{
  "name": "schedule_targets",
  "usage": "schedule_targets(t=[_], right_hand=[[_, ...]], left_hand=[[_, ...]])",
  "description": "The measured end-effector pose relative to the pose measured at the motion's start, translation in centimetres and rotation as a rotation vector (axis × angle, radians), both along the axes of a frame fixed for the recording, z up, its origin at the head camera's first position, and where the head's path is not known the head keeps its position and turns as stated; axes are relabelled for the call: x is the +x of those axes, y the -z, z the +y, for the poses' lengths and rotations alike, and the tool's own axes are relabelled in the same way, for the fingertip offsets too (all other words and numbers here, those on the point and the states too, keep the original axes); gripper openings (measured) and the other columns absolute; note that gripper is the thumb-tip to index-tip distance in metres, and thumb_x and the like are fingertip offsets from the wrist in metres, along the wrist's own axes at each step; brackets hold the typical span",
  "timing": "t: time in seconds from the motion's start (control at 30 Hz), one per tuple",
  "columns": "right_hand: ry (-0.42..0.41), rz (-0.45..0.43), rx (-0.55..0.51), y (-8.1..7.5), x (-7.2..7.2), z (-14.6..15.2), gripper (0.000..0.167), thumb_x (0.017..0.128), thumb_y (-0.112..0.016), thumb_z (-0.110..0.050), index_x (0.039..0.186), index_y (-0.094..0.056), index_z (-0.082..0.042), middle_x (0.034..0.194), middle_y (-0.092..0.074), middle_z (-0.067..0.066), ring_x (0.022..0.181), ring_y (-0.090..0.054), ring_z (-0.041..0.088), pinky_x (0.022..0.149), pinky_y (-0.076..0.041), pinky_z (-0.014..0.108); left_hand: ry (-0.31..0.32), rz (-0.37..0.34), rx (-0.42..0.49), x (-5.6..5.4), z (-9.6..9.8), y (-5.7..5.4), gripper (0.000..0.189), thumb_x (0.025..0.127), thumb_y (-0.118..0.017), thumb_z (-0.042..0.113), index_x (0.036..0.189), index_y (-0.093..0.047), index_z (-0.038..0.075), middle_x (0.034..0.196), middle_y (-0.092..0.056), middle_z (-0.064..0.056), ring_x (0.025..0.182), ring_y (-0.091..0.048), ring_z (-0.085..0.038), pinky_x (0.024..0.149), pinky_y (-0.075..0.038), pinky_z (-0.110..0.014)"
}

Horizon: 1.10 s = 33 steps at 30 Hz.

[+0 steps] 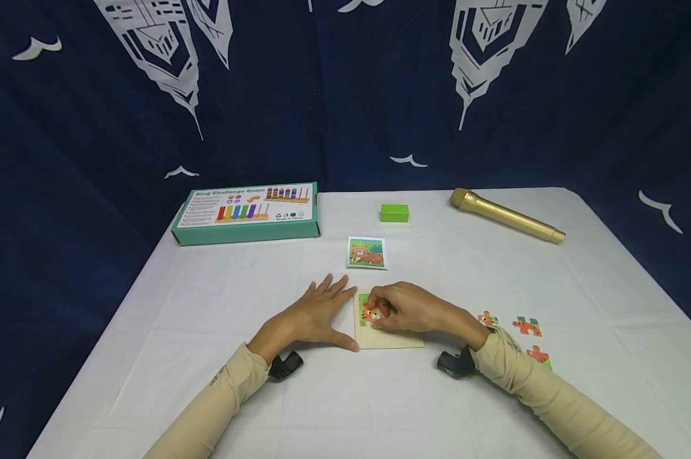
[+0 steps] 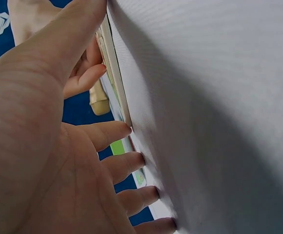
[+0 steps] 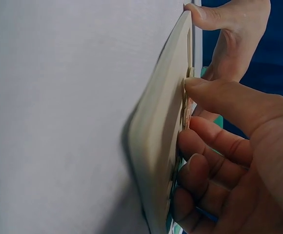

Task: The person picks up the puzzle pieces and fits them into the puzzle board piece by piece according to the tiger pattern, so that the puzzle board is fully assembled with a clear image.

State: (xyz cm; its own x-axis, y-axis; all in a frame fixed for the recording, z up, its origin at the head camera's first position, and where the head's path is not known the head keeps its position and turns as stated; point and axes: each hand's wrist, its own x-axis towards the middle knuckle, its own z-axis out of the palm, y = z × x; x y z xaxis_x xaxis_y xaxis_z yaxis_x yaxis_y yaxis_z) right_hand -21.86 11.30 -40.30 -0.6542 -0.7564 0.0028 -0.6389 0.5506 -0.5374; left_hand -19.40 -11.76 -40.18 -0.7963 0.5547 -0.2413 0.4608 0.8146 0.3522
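Observation:
A shallow pale wooden puzzle board (image 1: 394, 342) lies on the white table between both hands. In its upper left part sits a tiger-picture puzzle piece (image 1: 371, 313), orange with green. My right hand (image 1: 411, 307) pinches this piece between thumb and fingers, and its palm hides much of the board's right side. With fingers spread, my left hand (image 1: 317, 313) rests along the board's left edge, thumb at the near corner and index finger at the far one. From the right wrist view, the right thumb (image 3: 205, 87) presses by the piece edge, just above the board's rim.
Loose jigsaw pieces (image 1: 528, 326) lie beside the right forearm. Beyond the board is a tiger picture card (image 1: 366, 253), with a green block (image 1: 394, 213) behind it. A game box (image 1: 245, 213) stands back left; a gold microphone (image 1: 506, 217) lies back right.

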Motion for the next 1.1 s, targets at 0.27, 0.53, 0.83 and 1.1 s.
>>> schedule_targets(t=[0.27, 0.53, 0.83, 1.1], right_hand=[[0.004, -0.012, 0.000, -0.04, 0.04, -0.05, 0.019, 0.083, -0.075, -0.022, 0.096, -0.063, -0.014, 0.067, -0.052, -0.012, 0.059, -0.045, 0.002, 0.056, -0.039, 0.020], [0.004, -0.032, -0.005, -0.20, 0.13, 0.02, 0.022, 0.084, -0.074, -0.021, 0.099, -0.062, -0.013, 0.068, -0.051, -0.011, 0.060, -0.045, 0.003, 0.055, -0.039, 0.020], [-0.004, -0.034, -0.019, -0.06, 0.09, 0.12, 0.016, 0.085, -0.073, -0.020, 0.094, -0.061, -0.015, 0.068, -0.052, -0.011, 0.061, -0.046, 0.002, 0.055, -0.039, 0.019], [-0.004, -0.038, -0.019, -0.10, 0.06, 0.01, 0.012, 0.085, -0.073, -0.018, 0.092, -0.063, -0.015, 0.066, -0.051, -0.010, 0.059, -0.045, 0.002, 0.054, -0.038, 0.019]], left_hand=[[0.002, -0.003, 0.000, 0.00, 0.05, -0.03, 0.110, 0.069, -0.071, 0.068, 0.153, -0.023, 0.015, 0.161, -0.009, -0.007, 0.147, 0.001, -0.032, 0.117, -0.005, -0.053], [-0.001, -0.007, -0.010, -0.02, 0.02, -0.01, 0.110, 0.070, -0.071, 0.068, 0.154, -0.022, 0.016, 0.161, -0.008, -0.005, 0.148, 0.001, -0.030, 0.117, -0.005, -0.052], [-0.002, -0.004, -0.014, -0.01, 0.04, 0.02, 0.110, 0.070, -0.071, 0.068, 0.154, -0.022, 0.016, 0.161, -0.008, -0.005, 0.148, 0.001, -0.030, 0.118, -0.005, -0.051], [-0.003, -0.009, -0.010, 0.01, 0.04, -0.06, 0.110, 0.070, -0.071, 0.068, 0.154, -0.022, 0.016, 0.161, -0.007, -0.006, 0.148, 0.002, -0.030, 0.117, -0.004, -0.052]])
